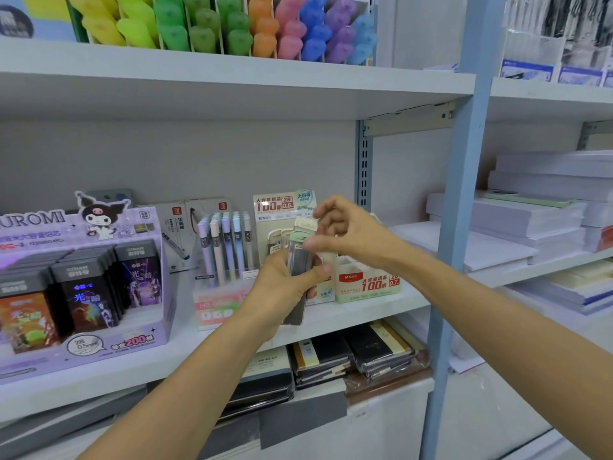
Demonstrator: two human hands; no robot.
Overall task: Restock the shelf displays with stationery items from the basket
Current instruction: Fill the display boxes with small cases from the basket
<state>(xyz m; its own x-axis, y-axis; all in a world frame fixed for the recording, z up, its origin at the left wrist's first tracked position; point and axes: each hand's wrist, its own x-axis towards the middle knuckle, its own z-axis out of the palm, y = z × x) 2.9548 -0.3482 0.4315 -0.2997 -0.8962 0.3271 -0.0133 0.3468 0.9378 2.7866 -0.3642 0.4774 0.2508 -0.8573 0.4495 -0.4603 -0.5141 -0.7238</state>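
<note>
1. Clear plastic with pale green and cream caps: a small bundle of slim, flat lead cases (298, 260) stands nearly upright. Its long axis is vertical, the caps are up, and the lower ends tip a little toward the person.
2. The left hand (282, 287) grips the bundle round its middle, fingers curled behind and the thumb laid across the front.
3. The right hand (345, 230) comes in from the right. Its thumb and forefinger pinch the cap ends, and the other fingers are bent loosely above. Motion blur hides the exact contact.
4. The bundle hangs in the air over the front edge of the white shelf (335, 315). It is just in front of a cardboard display box (282, 207) whose header card reads 0.5. A second box (368, 280) marked 0.7 stands touching the first on its right.
5. Close on the left, a rack of pastel pencils (225, 240) crowds the display box. To the right of the second box, bare shelf runs to the blue upright post (464, 161). The shelf board overhead is well apart from the hands.
6. Further left sits a glossy lilac carton (83, 293) of dark flat cases. Matte, rounded highlighters (232, 28) fill the shelf above. Square stacks of white paper (530, 214) lie beyond the post, and shrink-wrapped notebooks (365, 353) lie below.
</note>
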